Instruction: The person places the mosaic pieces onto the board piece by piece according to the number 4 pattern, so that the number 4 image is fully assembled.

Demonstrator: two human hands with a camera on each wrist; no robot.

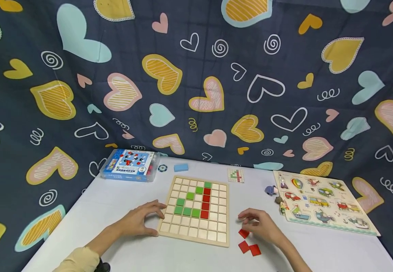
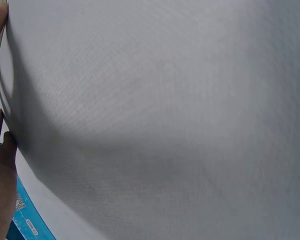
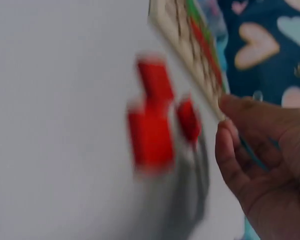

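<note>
A wooden grid board (image 1: pixel 196 241) lies on the table with several green tiles (image 1: pixel 187 211) and a column of several red tiles (image 1: pixel 205 206) set in its squares. My left hand (image 1: pixel 140 220) rests at the board's left edge, thumb and fingers spread along the rim; only fingertips and thumb show in the left wrist view. Over three loose red tiles (image 1: pixel 244 247) right of the board hovers my right hand (image 1: pixel 259 224), fingers loosely bent. In the right wrist view a gap shows between thumb and fingers (image 3: pixel 229 150), and I see nothing held there. Those tiles (image 3: pixel 152 137) look blurred.
Behind the board lie a small pattern card (image 1: pixel 235 175), a blue block (image 1: pixel 181 167), a round chip (image 1: pixel 162 168) and a plastic box (image 1: pixel 129 165). A picture puzzle board (image 1: pixel 325 204) with small figures (image 1: pixel 270 190) beside it lies at the right. A heart-patterned cloth (image 1: pixel 196 75) hangs behind.
</note>
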